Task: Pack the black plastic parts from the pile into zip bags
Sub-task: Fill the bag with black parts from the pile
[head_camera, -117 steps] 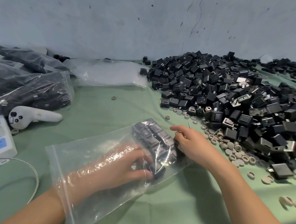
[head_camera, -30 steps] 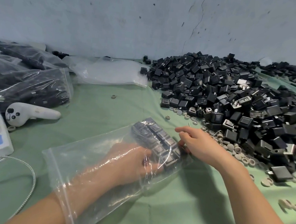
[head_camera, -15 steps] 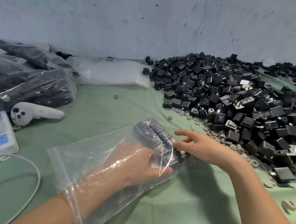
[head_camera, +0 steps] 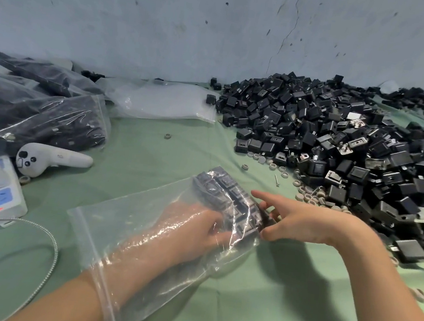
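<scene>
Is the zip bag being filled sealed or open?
Open. The left hand reaches inside the zip bag through its unsealed mouth to the black parts.

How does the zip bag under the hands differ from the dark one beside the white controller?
The zip bag under the hands holds only a small block of black parts at its far end; the dark zip bag looks packed nearly throughout. The left hand is inside the first, the right hand touches it outside; nobody touches the dark bag. Both are clear plastic on the green cloth.
</scene>
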A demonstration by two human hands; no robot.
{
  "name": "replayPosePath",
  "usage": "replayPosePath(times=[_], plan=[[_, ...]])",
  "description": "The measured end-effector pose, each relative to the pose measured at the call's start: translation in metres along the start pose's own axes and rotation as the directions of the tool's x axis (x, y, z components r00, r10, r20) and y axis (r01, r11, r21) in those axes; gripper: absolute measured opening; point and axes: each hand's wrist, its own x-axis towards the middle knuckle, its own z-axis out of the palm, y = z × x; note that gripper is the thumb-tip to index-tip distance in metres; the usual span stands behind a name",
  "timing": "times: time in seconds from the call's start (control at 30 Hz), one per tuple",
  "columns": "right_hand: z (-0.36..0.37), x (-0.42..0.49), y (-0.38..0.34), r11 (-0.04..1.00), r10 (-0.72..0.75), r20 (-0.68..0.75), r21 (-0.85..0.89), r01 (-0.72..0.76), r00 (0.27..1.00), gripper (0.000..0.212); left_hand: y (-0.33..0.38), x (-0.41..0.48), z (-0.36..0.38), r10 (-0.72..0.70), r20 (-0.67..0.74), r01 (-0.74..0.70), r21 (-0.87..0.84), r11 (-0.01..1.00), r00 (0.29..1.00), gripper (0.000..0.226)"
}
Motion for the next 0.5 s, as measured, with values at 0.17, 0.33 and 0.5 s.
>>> replayPosePath(times=[0.17, 0.33, 0.5], plan=[[0.004, 0.001, -0.001, 0.993, 0.021, -0.048, -0.111, -0.026, 0.999, 0.098, 0.001, 0.000, 0.001, 0.008, 0.023, -0.005, -0.137, 0.991, 1.000, 0.047], [0.006, 0.000, 0.000, 0.987, 0.012, -0.062, -0.160, -0.022, 0.998, 0.088, 0.002, -0.001, -0.002, 0.007, -0.002, -0.007, 0.007, 1.000, 1.000, 0.024], [0.007, 0.000, 0.000, 0.984, 0.012, -0.070, -0.177, -0.024, 0.997, 0.087, -0.020, 0.003, 0.007, -0.017, -0.083, 0.034, 0.201, 0.979, 0.996, 0.028]])
